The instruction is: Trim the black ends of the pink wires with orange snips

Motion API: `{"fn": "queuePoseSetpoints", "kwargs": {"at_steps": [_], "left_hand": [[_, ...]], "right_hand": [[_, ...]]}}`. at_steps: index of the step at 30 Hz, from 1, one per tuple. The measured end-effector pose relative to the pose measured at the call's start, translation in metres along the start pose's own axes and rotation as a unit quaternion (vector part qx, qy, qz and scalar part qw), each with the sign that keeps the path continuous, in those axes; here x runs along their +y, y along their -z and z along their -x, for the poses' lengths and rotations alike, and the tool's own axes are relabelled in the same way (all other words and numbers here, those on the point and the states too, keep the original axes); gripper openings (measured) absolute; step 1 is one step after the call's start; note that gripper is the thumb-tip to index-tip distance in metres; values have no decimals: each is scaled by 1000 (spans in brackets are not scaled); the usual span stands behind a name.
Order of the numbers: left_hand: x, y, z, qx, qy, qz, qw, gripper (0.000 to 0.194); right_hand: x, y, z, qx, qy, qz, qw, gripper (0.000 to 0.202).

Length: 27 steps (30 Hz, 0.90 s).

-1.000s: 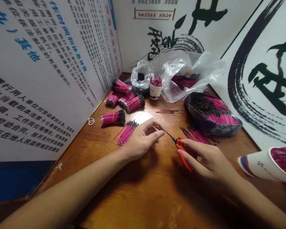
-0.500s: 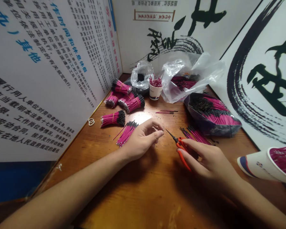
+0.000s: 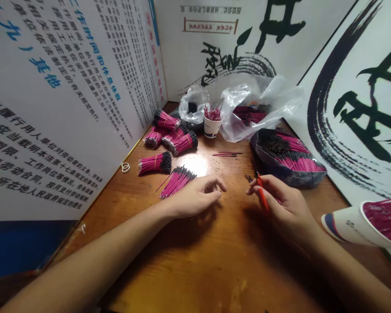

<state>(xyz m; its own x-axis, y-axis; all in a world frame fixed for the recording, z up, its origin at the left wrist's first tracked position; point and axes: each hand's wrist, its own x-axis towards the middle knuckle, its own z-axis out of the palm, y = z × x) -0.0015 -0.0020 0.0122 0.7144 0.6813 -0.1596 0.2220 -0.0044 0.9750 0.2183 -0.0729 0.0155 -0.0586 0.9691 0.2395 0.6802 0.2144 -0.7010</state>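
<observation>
My right hand (image 3: 282,202) grips orange-handled snips (image 3: 262,195), turned upright with the dark tip pointing away from me. Black wire ends show just beyond its fingertips. My left hand (image 3: 202,195) hovers above the table with fingers curled and apart, and nothing shows between them. Close behind its wrist lies a loose pile of pink wires with black ends (image 3: 176,181). A banded bundle of the same wires (image 3: 154,163) rests farther left. Several loose wires (image 3: 227,154) lie beyond my hands.
More wire bundles (image 3: 185,142) are stacked at the back left, near a paper cup (image 3: 211,129) of wires. An open bag of wires (image 3: 301,176) and clear plastic bags (image 3: 234,95) stand behind. A tilted cup (image 3: 342,224) is at the right. White bands (image 3: 125,167) lie left.
The snips have swung upright in my right hand, which has moved slightly away from the left hand. My left fingers have parted from their pinch.
</observation>
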Motion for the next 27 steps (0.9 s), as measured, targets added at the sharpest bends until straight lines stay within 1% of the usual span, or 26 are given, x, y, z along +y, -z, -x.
{"fn": "queuePoseSetpoints", "kwargs": {"at_steps": [2, 3, 4, 6, 7, 9, 11, 13, 14, 17, 19, 21, 23, 25, 27], "left_hand": [[1, -1, 1, -31, 1, -28, 999, 18], [1, -2, 2, -43, -8, -37, 998, 20], [2, -3, 3, -49, -19, -40, 998, 22], [5, -3, 4, -40, -35, -32, 998, 22], [6, -2, 4, -25, -38, -29, 999, 22], [8, 1, 3, 27, -44, -46, 998, 19], [9, 7, 3, 92, -59, -107, 988, 15], [8, 14, 2, 143, -73, -208, 965, 13], [8, 18, 2, 158, -74, -266, 948, 12], [5, 31, 3, 164, -43, -426, 889, 10], [4, 38, 3, 162, -8, -500, 851, 9], [5, 43, 5, 165, 20, -543, 823, 9], [7, 46, 6, 170, 38, -568, 805, 10], [8, 47, 7, 170, 44, -583, 793, 11], [7, 47, 8, 162, 44, -593, 787, 14]], "right_hand": [[-1, -6, 5, -37, 10, -76, 996, 23], [-1, -9, 7, -57, 18, -90, 994, 23], [-2, -11, 9, -74, 23, -86, 993, 22], [-3, -11, 10, -87, 24, -52, 995, 21], [-3, -10, 9, -84, 22, -31, 996, 21], [-1, -4, 5, -64, 13, 7, 998, 22], [3, 3, 0, -40, -3, 64, 997, 22], [8, 9, -6, -29, -42, 146, 988, 22], [11, 11, -8, -22, -64, 193, 979, 23], [18, 13, -12, -42, -117, 312, 942, 21], [22, 11, -12, -64, -128, 351, 925, 18], [25, 9, -11, -78, -124, 362, 921, 15], [27, 8, -11, -85, -118, 364, 920, 14], [28, 8, -10, -85, -116, 365, 920, 15], [29, 7, -10, -80, -115, 366, 920, 18]]}}
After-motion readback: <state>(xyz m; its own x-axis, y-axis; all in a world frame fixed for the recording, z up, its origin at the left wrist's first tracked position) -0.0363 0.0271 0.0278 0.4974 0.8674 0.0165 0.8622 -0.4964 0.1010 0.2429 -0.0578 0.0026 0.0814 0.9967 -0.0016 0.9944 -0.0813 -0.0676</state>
